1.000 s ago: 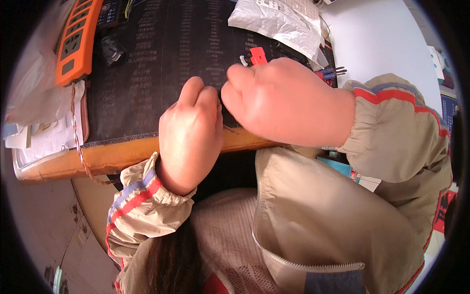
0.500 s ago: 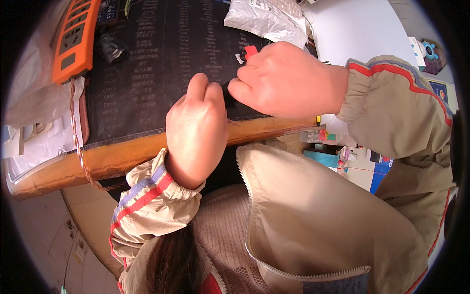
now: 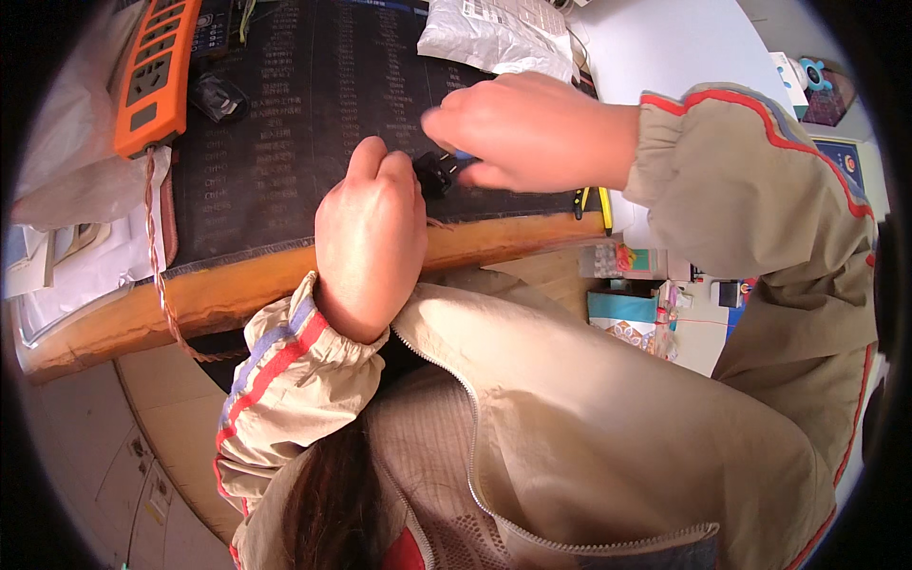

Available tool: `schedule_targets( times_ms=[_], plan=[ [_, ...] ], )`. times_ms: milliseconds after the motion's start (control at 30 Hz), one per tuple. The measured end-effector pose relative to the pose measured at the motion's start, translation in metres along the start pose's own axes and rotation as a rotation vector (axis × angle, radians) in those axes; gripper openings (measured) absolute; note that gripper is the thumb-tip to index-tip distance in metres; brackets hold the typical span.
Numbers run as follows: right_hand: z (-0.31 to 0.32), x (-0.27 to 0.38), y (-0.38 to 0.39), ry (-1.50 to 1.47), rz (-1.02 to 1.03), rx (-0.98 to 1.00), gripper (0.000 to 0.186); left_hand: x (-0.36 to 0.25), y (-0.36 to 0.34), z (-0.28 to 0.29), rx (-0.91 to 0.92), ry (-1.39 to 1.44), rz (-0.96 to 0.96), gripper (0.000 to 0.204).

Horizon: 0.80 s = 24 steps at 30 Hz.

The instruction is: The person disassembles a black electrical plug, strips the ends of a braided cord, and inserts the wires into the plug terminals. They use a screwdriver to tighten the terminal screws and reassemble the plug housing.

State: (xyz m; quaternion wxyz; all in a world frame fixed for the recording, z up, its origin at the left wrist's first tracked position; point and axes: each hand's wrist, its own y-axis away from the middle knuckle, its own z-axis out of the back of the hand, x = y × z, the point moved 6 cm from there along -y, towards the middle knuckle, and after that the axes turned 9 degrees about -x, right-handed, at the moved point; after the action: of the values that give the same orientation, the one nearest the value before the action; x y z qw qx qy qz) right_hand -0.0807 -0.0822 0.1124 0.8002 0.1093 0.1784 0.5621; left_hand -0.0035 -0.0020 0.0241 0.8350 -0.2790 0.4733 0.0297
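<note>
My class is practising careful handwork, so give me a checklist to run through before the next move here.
1. Black piece steadied: ok, the left hand is curled against it.
2. Right hand contents identified: cannot tell, only a blue bit shows by the fingers.
3. Right hand touching the black piece: cannot tell, they are very close.
4. Orange power strip apart from both hands: ok, it lies well to their left.
5. Yellow-and-black handles back from the wooden table edge: not ok, they reach onto it.
6. Twisted cord kept on the table: not ok, it hangs over the front edge.
</note>
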Motion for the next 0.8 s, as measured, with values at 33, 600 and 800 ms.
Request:
schedule_targets(
  times_ms=[33,600,800],
  plan=[
    [0.005,-0.005,0.012,0.082,0.06,0.053,0.023,-0.008,0.0,-0.005,0.004,-0.008,0.001,0.007],
    [0.009,-0.007,0.024,-0.149,0.113,-0.227,0.012,-0.002,-0.002,0.007,0.039,0.029,0.08,0.011],
    [0.0,-0.011,0.026,-0.173,0.132,-0.249,0.012,-0.004,-0.003,0.006,0.055,0.055,0.107,0.012]
  ],
)
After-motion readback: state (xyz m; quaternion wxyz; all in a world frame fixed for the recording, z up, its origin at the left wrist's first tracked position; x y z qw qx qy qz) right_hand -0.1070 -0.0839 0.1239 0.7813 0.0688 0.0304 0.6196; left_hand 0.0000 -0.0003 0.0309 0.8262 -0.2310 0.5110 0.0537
